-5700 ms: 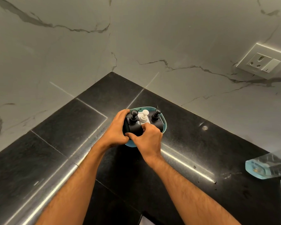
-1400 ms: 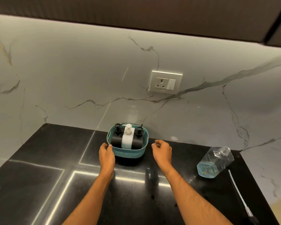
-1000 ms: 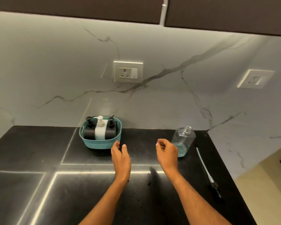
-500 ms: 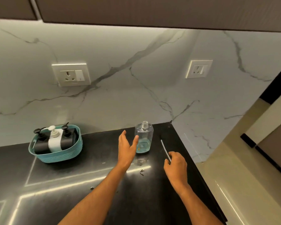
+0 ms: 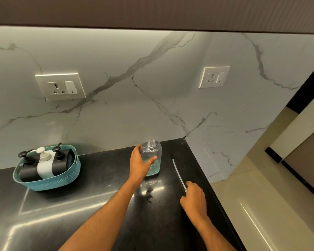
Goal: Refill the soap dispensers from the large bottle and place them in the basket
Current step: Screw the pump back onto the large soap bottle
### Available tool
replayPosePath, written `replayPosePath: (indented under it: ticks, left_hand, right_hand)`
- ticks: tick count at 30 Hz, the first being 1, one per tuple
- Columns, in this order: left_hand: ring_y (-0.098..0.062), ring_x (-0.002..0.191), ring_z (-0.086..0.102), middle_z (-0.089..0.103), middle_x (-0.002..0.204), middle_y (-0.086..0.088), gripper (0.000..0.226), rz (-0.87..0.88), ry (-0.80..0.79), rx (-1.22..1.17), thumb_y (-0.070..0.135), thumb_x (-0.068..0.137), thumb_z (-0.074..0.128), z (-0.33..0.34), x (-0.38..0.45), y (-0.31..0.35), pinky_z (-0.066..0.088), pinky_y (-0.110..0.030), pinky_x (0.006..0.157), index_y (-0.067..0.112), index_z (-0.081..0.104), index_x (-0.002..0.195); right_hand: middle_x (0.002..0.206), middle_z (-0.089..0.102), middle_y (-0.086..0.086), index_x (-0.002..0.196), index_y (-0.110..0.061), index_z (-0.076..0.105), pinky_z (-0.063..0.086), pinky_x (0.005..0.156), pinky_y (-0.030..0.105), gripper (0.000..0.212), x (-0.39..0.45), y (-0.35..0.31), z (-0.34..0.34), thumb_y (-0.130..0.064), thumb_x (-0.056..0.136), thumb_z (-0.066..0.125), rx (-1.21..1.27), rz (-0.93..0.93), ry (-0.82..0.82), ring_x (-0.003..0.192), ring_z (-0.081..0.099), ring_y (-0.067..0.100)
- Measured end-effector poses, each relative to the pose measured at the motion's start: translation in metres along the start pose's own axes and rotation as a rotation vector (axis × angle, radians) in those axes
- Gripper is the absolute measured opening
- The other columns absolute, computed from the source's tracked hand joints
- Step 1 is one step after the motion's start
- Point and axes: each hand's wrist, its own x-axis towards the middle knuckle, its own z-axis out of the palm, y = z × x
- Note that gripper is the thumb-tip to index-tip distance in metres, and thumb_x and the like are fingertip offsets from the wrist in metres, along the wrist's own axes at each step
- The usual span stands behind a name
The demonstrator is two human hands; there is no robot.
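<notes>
A teal basket (image 5: 49,182) stands on the black counter at the left with three pump dispensers in it: two black ones (image 5: 28,172) (image 5: 59,164) and a white one (image 5: 44,166) between them. The large clear bottle (image 5: 153,160), uncapped and holding a little blue liquid, stands upright near the back wall. My left hand (image 5: 140,164) grips its left side, thumb across the front. My right hand (image 5: 193,198) lies on the counter over the near end of the pump's white tube (image 5: 178,173); whether it holds the tube is hidden.
The black counter (image 5: 80,214) ends at a right edge just beyond my right hand, with a beige floor below. A marble wall with two sockets (image 5: 61,87) (image 5: 215,77) backs the counter. A dark cabinet hangs overhead. Small liquid drops (image 5: 149,195) lie in front of the bottle.
The view swung right from the basket. My left hand reached the large bottle and closed round it. My right hand moved down onto the pump tube's near end.
</notes>
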Motion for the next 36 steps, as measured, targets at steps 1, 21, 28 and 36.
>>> replayPosePath:
  ticks: [1,21,28,36]
  left_hand:
    - [-0.024,0.135,0.054,0.055,0.146,-0.006,0.082,0.006,-0.006,-0.010,0.024,0.079,0.090,0.001,0.001,0.000,0.049,-0.046,0.113,0.013,0.045,0.147]
    - [-0.010,0.112,0.061,0.062,0.115,0.015,0.065,0.053,-0.026,-0.097,0.016,0.071,0.095,-0.004,-0.005,-0.004,0.052,-0.030,0.099,0.028,0.057,0.122]
    - [-0.012,0.113,0.061,0.063,0.118,0.011,0.065,0.063,0.012,-0.080,0.015,0.071,0.094,-0.020,-0.012,-0.008,0.053,-0.034,0.102,0.024,0.058,0.124]
    - [-0.016,0.115,0.064,0.066,0.118,0.009,0.067,0.067,0.043,-0.077,0.018,0.069,0.096,-0.051,-0.019,-0.014,0.055,-0.038,0.104,0.023,0.061,0.126]
  right_hand:
    - [0.118,0.063,-0.001,0.134,-0.015,0.059,0.055,0.084,0.023,0.047,0.001,0.001,0.001,-0.012,0.090,0.074,-0.009,0.003,-0.010,0.107,0.062,0.015]
    - [0.107,0.053,0.000,0.114,-0.013,0.062,0.049,0.063,0.016,0.038,0.006,-0.008,-0.010,-0.006,0.080,0.079,0.081,0.060,0.018,0.089,0.057,0.012]
    - [0.091,0.055,-0.003,0.093,-0.021,0.056,0.033,0.062,0.007,0.033,0.008,-0.049,-0.049,-0.003,0.078,0.078,0.249,-0.081,0.247,0.077,0.055,0.009]
    - [0.083,0.069,-0.003,0.091,-0.016,0.066,0.054,0.067,0.016,0.027,0.011,-0.106,-0.094,-0.009,0.074,0.085,0.425,-0.299,0.477,0.074,0.067,0.013]
